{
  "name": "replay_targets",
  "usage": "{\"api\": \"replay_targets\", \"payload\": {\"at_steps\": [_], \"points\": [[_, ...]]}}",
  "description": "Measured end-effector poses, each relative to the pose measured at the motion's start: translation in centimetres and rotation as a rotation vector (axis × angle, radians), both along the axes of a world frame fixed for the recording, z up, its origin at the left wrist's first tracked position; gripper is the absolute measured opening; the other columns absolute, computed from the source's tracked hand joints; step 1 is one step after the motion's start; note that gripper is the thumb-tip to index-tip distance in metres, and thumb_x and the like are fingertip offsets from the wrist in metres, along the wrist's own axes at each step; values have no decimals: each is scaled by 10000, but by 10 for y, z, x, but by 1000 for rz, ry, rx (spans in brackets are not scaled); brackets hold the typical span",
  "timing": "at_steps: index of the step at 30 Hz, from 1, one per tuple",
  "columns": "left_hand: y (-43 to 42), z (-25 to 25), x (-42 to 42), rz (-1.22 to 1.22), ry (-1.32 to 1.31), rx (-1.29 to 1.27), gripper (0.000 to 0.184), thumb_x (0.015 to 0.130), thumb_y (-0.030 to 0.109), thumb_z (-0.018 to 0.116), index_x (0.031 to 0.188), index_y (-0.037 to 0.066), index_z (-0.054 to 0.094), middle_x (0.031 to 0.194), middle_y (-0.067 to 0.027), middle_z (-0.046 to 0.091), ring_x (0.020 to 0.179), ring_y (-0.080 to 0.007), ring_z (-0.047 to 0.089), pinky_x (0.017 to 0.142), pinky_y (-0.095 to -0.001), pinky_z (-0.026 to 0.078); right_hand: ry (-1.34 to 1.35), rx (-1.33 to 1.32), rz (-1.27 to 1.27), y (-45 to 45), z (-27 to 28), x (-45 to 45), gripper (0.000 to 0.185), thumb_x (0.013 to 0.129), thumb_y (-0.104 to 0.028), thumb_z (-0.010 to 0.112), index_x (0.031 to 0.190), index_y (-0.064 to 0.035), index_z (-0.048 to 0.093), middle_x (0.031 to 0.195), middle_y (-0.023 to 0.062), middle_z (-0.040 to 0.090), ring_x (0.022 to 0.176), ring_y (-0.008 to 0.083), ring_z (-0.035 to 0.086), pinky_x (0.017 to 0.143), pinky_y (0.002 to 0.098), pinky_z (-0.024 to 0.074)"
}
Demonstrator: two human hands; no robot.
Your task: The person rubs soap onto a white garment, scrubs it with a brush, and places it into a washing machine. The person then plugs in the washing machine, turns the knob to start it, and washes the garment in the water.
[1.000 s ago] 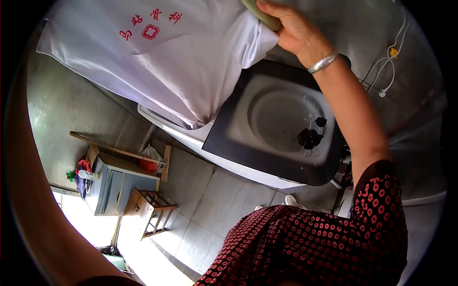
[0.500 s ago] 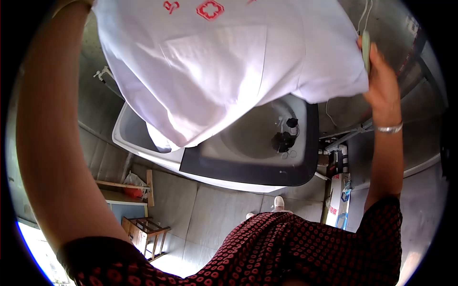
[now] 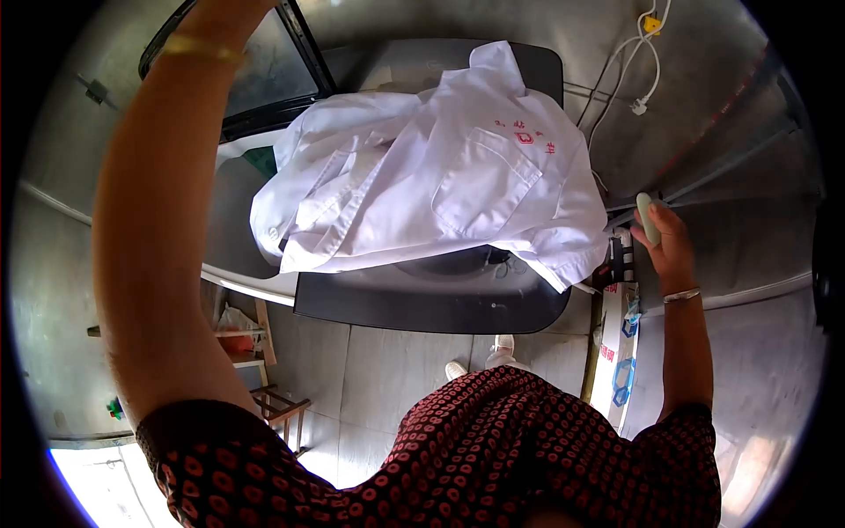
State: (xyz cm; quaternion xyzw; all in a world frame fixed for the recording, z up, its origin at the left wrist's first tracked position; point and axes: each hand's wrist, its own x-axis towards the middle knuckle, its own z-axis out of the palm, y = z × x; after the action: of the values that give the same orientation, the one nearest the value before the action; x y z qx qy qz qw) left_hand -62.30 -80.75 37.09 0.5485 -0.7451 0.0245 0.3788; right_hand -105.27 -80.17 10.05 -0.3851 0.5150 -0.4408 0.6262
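White fabric, probably soft and light — we'd grasp the red-lettered coat (image 3: 422,198), draped across the twin-tub washing machine (image 3: 422,314), by its doubled edges. Our right hand (image 3: 674,251) pinches a pale green bar (image 3: 648,218); our left hand (image 3: 231,16) is cut off, so we can't tell its grip.

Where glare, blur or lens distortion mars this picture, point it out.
Head view: straight lines bow inside a dark round rim, as with a wide lens; head view: the lower-left bright patch is blown out; head view: the gold bracelet looks blurred; head view: the white coat shows clear folds, its red lettering hard to read.
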Motion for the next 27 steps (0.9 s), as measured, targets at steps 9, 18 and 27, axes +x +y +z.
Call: {"api": "replay_targets", "payload": {"at_steps": [9, 18, 27], "points": [[192, -145, 56, 219, -473, -39, 73, 699, 83, 618, 772, 89, 624, 601, -76, 548, 575, -250, 542, 585, -340, 428, 231, -418, 399, 34, 60, 135, 247, 832, -121, 571, 1037, 15, 580, 871, 47, 615, 686, 82, 560, 548, 212, 429], [254, -238, 39, 291, -590, 1, 160, 742, 233, 634, 742, 100, 546, 544, -11, 403, 532, -168, 454, 564, -317, 369, 336, -645, 621, 55, 46, 217, 239, 771, -4, 576, 1008, 16, 602, 891, 65, 626, 750, 115, 569, 683, 249, 460], [207, -246, 32, 539, -542, -166, 163, 735, 116, 571, 888, 66, 594, 577, -17, 453, 565, -171, 489, 579, -310, 388, 970, -1732, 590, 46, 55, 269, 216, 682, -8, 574, 892, -53, 597, 778, 64, 532, 738, 228, 552, 651, 310, 473]]}}
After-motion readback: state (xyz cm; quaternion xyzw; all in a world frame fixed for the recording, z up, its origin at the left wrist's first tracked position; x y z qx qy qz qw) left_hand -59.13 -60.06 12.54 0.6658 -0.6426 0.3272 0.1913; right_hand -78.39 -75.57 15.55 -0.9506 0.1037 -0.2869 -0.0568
